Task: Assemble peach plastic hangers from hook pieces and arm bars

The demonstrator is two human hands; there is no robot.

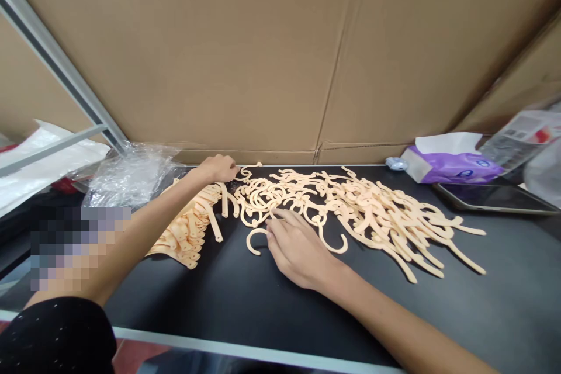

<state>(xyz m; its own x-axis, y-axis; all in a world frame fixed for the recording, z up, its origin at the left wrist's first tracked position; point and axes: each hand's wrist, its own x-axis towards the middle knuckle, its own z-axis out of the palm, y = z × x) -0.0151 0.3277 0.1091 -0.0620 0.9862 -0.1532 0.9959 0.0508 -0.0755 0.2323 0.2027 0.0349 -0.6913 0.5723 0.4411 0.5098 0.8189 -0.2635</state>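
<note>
The right hand [298,248] lies flat and grasps nothing, with one loose hook [255,239] touching its fingertips, just left. The left hand [218,168] curls over the stacked hooks [188,228] — I cannot tell its hold.

I count two hands of mine on the table, my left hand [218,168] and my right hand [294,248]. At my right fingertips lies one peach hook [250,235] on its own, just apart from the others. Beyond that hand and off to its right spreads one loose heap [372,210] of the same hooks, dozens tangled together, too many for me to count. Under my left wrist runs one stacked row [188,228] of overlapped hooks, again beyond counting. Just left of my left hand sits one clear plastic bag [127,178]. Well to the right of my right hand I count one purple tissue pack [451,166] and one dark tablet [495,197].
</note>
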